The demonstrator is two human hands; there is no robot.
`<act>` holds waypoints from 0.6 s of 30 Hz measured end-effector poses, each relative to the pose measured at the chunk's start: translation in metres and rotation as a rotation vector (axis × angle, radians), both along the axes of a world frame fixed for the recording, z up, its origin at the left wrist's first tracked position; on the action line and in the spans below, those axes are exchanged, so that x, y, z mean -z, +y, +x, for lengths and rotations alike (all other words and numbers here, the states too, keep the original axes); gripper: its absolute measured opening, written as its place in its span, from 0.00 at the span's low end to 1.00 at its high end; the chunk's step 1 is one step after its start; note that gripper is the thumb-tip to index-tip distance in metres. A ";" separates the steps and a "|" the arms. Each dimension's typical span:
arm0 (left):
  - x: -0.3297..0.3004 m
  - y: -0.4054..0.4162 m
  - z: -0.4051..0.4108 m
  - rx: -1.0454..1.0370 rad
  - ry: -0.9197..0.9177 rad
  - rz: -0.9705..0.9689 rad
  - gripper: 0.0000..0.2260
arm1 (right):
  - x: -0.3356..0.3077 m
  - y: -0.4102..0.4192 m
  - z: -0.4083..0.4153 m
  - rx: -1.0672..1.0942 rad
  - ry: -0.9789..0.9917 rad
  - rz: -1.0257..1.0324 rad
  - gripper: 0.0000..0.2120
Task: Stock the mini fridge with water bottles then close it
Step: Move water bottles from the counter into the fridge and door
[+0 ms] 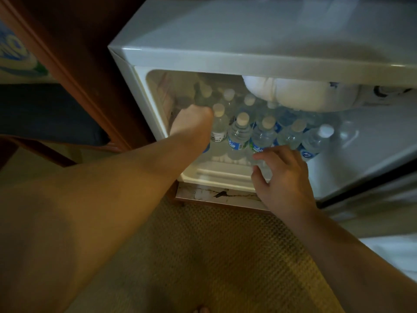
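The white mini fridge (pixel 237 57) stands open, its door (pixel 365 154) swung out to the right. Several clear water bottles (pixel 240 134) with pale caps and blue labels stand upright in rows on its floor. My left hand (pixel 191 123) reaches deep into the left side and is closed around a bottle at the left end of the front row; only a sliver of that bottle's blue label shows below my wrist. My right hand (pixel 282 175) hovers at the fridge's front edge, fingers spread, fingertips at the base of a front bottle (pixel 262 136).
A frosted white freezer box (pixel 300 96) hangs at the top inside. Dark wooden furniture (pixel 74 64) flanks the fridge on the left. Woven tan carpet (pixel 214 256) covers the floor in front. White fabric (pixel 397 251) lies at the lower right.
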State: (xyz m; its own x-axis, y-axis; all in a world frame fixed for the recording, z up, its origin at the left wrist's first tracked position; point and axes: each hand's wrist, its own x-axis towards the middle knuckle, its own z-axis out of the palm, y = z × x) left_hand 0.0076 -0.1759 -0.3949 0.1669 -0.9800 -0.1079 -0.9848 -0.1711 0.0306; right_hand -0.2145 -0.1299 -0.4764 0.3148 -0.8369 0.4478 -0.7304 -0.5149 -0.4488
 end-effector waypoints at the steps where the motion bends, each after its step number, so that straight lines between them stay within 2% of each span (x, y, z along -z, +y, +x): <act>1: 0.001 -0.004 0.002 0.003 -0.004 -0.002 0.10 | 0.002 0.000 -0.002 0.001 0.018 0.027 0.15; 6: 0.006 -0.024 0.010 0.049 -0.036 -0.062 0.09 | 0.013 -0.002 -0.012 0.025 0.147 0.160 0.25; 11: 0.007 -0.033 0.017 0.070 -0.018 -0.097 0.04 | 0.018 -0.002 -0.016 0.062 0.178 0.222 0.29; 14: 0.008 -0.037 0.019 0.072 -0.008 -0.099 0.05 | 0.020 0.000 -0.017 0.071 0.196 0.252 0.29; 16: 0.012 -0.039 0.019 0.081 -0.011 -0.097 0.06 | 0.015 0.000 -0.016 0.071 0.155 0.210 0.27; 18: 0.016 -0.039 0.019 0.097 -0.010 -0.085 0.07 | -0.002 0.000 -0.014 0.055 0.033 0.043 0.24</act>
